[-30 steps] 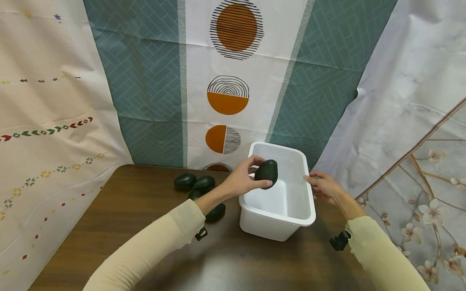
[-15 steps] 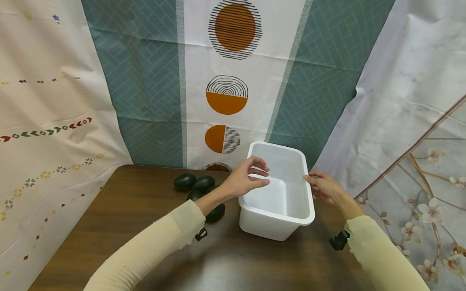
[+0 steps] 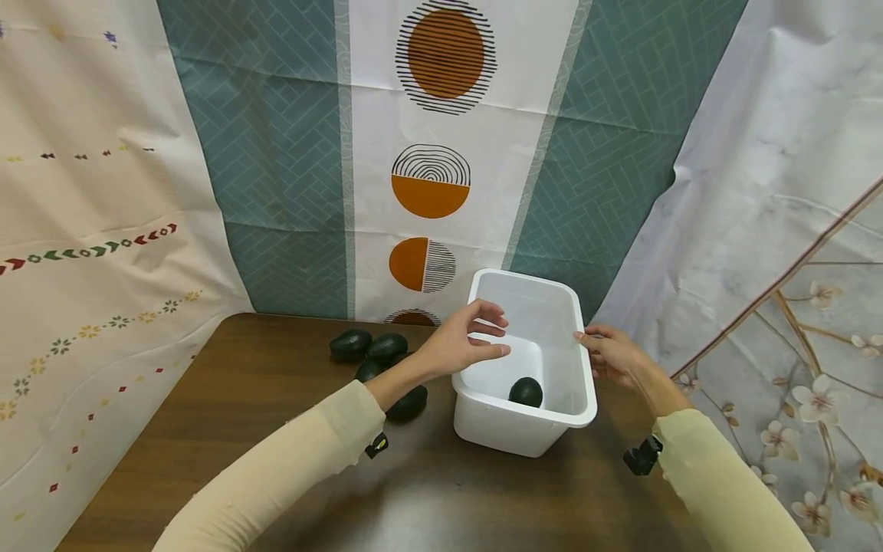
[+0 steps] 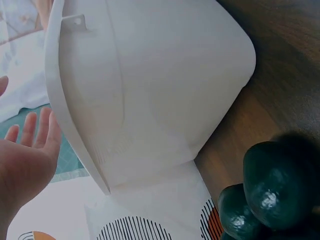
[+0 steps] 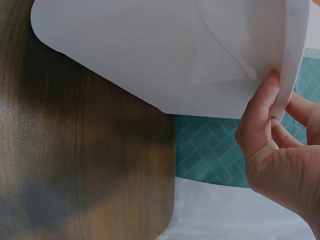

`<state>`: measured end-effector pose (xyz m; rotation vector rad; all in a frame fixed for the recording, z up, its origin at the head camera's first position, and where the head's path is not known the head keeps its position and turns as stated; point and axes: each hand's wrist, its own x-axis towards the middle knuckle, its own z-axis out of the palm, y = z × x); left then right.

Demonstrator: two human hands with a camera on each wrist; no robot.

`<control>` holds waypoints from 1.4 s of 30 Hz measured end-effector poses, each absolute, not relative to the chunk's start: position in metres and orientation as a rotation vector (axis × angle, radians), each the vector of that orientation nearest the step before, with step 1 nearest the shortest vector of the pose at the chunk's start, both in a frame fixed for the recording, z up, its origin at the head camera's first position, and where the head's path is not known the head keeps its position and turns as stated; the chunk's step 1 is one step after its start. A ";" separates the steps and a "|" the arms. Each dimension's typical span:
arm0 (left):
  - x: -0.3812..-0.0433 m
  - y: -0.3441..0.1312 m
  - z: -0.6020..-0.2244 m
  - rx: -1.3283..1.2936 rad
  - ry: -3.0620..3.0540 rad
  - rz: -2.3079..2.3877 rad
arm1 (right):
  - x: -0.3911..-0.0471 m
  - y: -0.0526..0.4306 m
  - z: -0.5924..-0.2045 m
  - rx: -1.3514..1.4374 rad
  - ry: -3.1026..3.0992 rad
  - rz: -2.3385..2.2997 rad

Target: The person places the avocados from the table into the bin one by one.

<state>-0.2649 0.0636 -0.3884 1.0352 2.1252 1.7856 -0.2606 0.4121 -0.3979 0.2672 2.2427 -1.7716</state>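
A white plastic tub stands on the table, with one dark green avocado lying on its floor near the front wall. Over the tub's left rim hangs my left hand, fingers spread and relaxed, holding nothing. My right hand pinches the right rim, thumb on one side and fingers on the other, as the right wrist view shows. Left of the tub lie several more avocados in a loose group, partly hidden behind my left forearm. In the left wrist view two of these avocados appear large beside the tub.
The brown wooden table carries everything. Right behind the tub hangs a patterned cloth, with more cloth at the left and a floral one at the right. Small cameras sit on both wrists.
The avocado that my left hand held above the tub was let go and now lies inside it. My left fingers have opened. The right hand has stayed on the rim.
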 end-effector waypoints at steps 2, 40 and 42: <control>-0.265 0.061 -0.388 1.028 2.131 1.779 | -0.261 0.412 -0.398 0.266 2.242 -1.775; -0.267 0.000 -0.382 0.999 2.294 1.646 | -0.262 0.412 -0.400 0.282 2.234 -1.786; -0.268 -0.003 -0.384 0.996 2.296 1.641 | -0.262 0.412 -0.400 0.282 2.233 -1.786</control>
